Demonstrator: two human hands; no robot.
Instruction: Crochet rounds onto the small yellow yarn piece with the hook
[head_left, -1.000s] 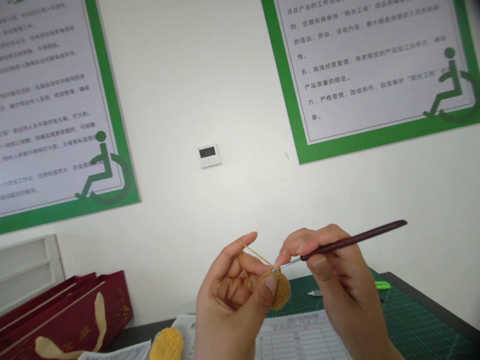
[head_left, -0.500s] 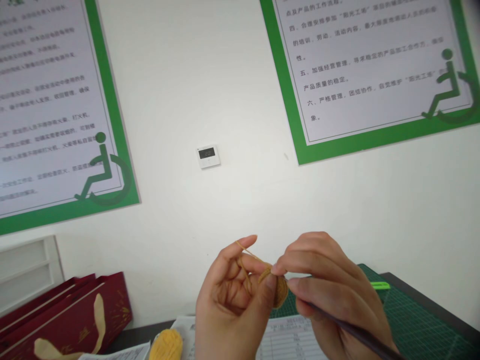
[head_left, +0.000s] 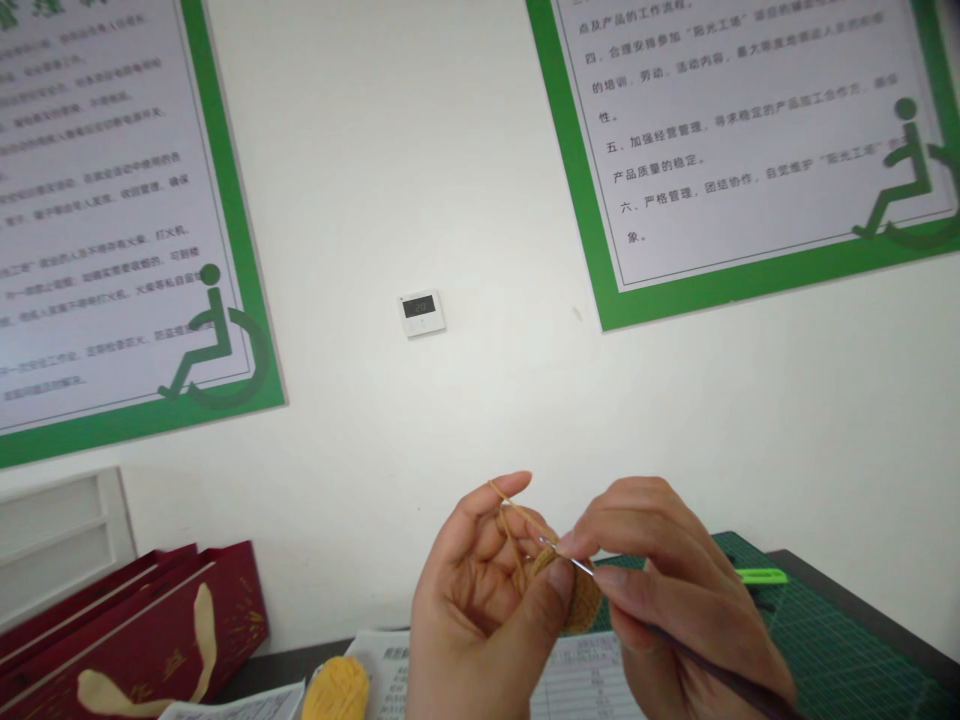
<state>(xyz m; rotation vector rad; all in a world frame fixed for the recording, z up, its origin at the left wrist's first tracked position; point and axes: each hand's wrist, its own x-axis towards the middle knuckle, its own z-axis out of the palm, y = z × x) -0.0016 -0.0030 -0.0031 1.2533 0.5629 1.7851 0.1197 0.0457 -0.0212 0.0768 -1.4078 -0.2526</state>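
Observation:
My left hand is raised at the lower middle, its thumb and fingers pinched on a small round mustard-yellow crochet piece. A strand of yellow yarn runs over its raised forefinger. Right beside it, my right hand is closed on a dark crochet hook, whose handle slants down to the lower right. The hook's metal tip pokes into the top edge of the crochet piece. A yellow yarn ball lies on the table below my left hand.
A green cutting mat covers the table at the right, with a bright green tool on it. Printed paper sheets lie under my hands. Dark red gift boxes stand at the left. Green-framed posters and a thermostat hang on the white wall.
My right hand has turned the hook: its handle pointed up and right a second ago, and now slants down to the lower right. Both hands shifted slightly right; the tip stays at the crochet piece.

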